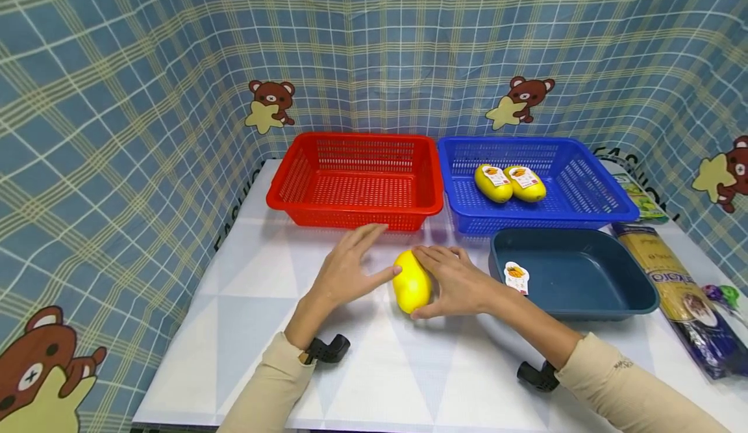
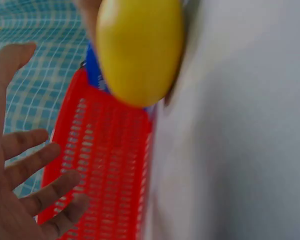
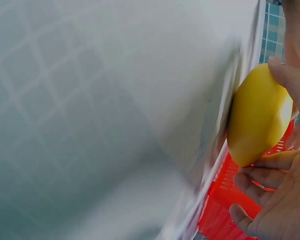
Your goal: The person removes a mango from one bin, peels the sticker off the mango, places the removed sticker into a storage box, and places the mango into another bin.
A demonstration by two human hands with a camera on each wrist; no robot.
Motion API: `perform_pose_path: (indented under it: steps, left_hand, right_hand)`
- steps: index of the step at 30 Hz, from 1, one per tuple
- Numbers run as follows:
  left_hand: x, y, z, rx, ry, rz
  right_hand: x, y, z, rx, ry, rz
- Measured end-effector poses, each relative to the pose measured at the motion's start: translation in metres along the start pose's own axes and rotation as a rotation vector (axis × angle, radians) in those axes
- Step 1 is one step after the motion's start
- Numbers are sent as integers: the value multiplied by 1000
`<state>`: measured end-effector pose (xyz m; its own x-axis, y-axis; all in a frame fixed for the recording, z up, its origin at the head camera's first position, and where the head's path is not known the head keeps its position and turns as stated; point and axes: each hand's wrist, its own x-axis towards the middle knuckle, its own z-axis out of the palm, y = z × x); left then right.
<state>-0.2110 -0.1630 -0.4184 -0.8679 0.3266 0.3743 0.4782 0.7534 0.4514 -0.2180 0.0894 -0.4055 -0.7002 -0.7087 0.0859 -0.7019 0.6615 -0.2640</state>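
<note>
A plain yellow mango is on the white table between the two hands. My right hand holds it, the thumb at its near end and the fingertips at its far end; in the right wrist view the thumb and fingers span the mango. To the left, my left hand has its fingers spread, with the thumb tip close to the mango's side; whether it touches I cannot tell. In the left wrist view, the left hand stands apart from the mango.
Behind the hands stand a red basket and a blue basket, the blue one holding two labelled mangoes. A dark teal tub carries a sticker on its left edge. Packaged pasta lies at the right.
</note>
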Motion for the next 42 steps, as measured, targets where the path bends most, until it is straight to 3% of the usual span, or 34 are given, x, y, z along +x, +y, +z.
perform_pose_path:
  steps: [5, 9, 15, 25, 33, 36, 42]
  left_hand:
    - [8, -14, -33, -154, 158, -84]
    - [16, -22, -58, -270, 252, -104]
    - [21, -39, -78, -260, 312, -126]
    - [15, -73, -89, -32, 398, -234]
    - [4, -101, -93, -18, 461, -327]
    - [1, -109, -90, -38, 485, -335]
    - [0, -119, -80, -59, 468, -343]
  right_hand:
    - [0, -3, -1, -6, 2, -3]
    - [0, -4, 0, -26, 10, -1]
    - [-1, -4, 2, -31, 14, 7]
    - [-1, -6, 3, -33, 21, 9]
    - [1, -8, 4, -51, 28, -3]
    - [1, -7, 3, -70, 32, 0]
    - [0, -8, -4, -74, 62, 5]
